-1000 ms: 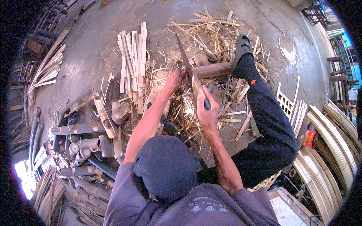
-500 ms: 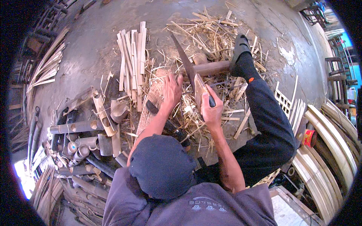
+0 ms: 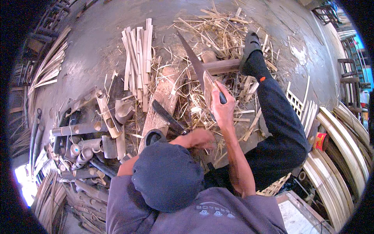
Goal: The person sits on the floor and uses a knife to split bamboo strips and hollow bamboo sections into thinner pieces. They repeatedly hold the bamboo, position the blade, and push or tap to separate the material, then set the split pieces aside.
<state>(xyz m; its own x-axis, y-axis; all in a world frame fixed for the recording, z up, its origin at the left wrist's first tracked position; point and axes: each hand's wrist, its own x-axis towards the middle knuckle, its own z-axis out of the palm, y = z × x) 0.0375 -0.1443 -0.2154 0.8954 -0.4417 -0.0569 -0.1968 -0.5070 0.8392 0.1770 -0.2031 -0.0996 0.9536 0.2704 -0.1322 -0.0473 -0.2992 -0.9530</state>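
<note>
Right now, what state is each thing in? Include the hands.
Saw: held, blade tip pointing away from the person
Right hand: closed on saw
Left hand: motion-blurred, grip unclear
Bamboo tube: lying down, sandaled foot at one end
Dark-bladed tool: lying across wooden plank
Pale slats: loosely bunched
Shavings: scattered

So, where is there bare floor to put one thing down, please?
Bare grey floor shows between the slat bundle and the slat fan at far left; more lies right of the sandalled foot. It is crowded around the saw, among loose shavings, and at lower left, among bamboo tubes.
</note>
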